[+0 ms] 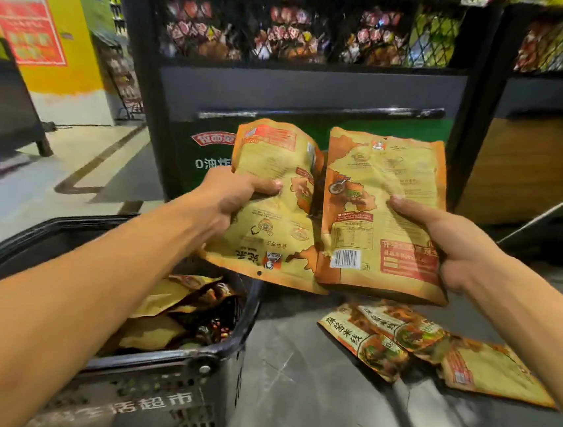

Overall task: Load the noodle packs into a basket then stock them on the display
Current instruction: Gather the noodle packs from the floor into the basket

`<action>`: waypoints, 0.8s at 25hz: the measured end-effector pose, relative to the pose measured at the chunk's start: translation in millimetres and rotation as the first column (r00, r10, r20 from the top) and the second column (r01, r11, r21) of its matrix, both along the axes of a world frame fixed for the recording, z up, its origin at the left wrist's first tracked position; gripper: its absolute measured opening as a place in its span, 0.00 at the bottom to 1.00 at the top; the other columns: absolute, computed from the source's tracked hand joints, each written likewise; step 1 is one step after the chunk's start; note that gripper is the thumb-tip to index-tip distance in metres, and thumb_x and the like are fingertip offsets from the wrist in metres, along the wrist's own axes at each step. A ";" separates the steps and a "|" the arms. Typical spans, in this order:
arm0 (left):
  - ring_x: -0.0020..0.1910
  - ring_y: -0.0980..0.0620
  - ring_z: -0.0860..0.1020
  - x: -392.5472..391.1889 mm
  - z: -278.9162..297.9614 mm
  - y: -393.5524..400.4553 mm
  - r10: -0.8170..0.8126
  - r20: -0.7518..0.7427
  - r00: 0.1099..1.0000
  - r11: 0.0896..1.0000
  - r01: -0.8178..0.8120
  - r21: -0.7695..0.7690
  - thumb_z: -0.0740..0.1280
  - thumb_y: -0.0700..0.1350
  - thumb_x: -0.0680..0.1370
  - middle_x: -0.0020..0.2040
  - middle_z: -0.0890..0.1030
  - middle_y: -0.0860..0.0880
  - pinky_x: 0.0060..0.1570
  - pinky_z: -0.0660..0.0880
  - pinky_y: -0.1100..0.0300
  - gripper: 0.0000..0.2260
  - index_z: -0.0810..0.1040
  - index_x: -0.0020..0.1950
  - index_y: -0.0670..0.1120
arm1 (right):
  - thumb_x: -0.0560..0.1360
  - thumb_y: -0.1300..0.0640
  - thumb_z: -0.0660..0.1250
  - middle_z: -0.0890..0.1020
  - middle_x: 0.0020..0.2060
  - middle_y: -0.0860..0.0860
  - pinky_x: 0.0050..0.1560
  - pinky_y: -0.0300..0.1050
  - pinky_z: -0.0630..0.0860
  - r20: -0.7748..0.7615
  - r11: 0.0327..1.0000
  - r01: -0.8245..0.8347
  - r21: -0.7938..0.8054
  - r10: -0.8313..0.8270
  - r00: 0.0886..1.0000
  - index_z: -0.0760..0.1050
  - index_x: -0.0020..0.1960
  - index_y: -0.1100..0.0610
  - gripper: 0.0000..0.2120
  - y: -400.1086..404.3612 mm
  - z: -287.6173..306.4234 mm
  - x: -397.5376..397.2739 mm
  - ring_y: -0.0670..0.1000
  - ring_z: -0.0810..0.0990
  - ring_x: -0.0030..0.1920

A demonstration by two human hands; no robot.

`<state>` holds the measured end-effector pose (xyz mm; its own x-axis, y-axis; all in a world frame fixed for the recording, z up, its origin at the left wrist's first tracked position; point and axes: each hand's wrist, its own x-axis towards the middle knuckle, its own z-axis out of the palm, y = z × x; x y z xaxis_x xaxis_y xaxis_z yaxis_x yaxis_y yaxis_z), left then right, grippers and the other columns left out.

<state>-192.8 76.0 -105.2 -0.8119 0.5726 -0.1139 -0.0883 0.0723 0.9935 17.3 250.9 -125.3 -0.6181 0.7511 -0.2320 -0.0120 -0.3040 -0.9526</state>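
left hand [230,198] grip clamped on one noodle pack [270,212], held upside down | right hand [455,250] grip clamped on second pack [381,216], edges touching | basket [166,391] at 7 o'clock holds more | loose packs [432,348] on floor [306,405] at 5 o'clock | display [303,77] at 12 o'clock

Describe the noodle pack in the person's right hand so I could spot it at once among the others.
Start at the black display rack; in front of it two hands hold packs side by side. The right hand pinches the pack on that side. Unlike the upside-down pack in the left hand, its back shows a barcode at the bottom.
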 end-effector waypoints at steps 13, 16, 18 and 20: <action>0.44 0.39 0.86 -119.0 -10.0 -205.4 0.360 0.196 0.912 0.932 -0.342 -0.121 0.76 0.40 0.72 0.47 0.87 0.40 0.43 0.83 0.44 0.18 0.78 0.60 0.41 | 0.71 0.57 0.79 0.88 0.45 0.59 0.39 0.56 0.85 0.110 0.940 -0.338 -0.047 0.342 0.933 0.76 0.61 0.60 0.22 -143.0 -0.5 -185.1 0.60 0.88 0.41; 0.52 0.37 0.84 -138.9 -32.0 -223.3 0.345 0.274 0.898 0.927 -0.281 -0.247 0.75 0.39 0.72 0.51 0.86 0.38 0.58 0.79 0.40 0.19 0.78 0.62 0.39 | 0.76 0.60 0.74 0.87 0.44 0.61 0.31 0.51 0.83 0.213 0.914 -0.391 -0.110 0.406 0.889 0.76 0.60 0.62 0.15 -159.0 -23.0 -215.2 0.59 0.87 0.35; 0.53 0.37 0.84 -149.2 -50.2 -230.8 0.350 0.311 0.884 0.911 -0.243 -0.334 0.75 0.39 0.73 0.51 0.86 0.37 0.60 0.78 0.40 0.18 0.78 0.61 0.38 | 0.77 0.61 0.72 0.87 0.44 0.62 0.27 0.49 0.81 0.292 0.900 -0.419 -0.123 0.436 0.851 0.75 0.61 0.63 0.14 -165.9 -40.0 -226.1 0.58 0.86 0.31; 0.47 0.37 0.85 -160.9 -69.5 -235.7 0.350 0.334 0.875 0.894 -0.206 -0.398 0.75 0.39 0.74 0.49 0.86 0.36 0.54 0.80 0.40 0.16 0.78 0.61 0.38 | 0.78 0.61 0.71 0.86 0.45 0.62 0.28 0.49 0.81 0.382 0.890 -0.440 -0.124 0.452 0.806 0.73 0.61 0.63 0.14 -170.2 -55.4 -237.2 0.58 0.86 0.32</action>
<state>-353.7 -159.7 -174.8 -0.7785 0.1962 -0.5963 -0.5271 0.3115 0.7906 -219.9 80.7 -180.8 -0.7369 0.4049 -0.5414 0.5009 -0.2109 -0.8394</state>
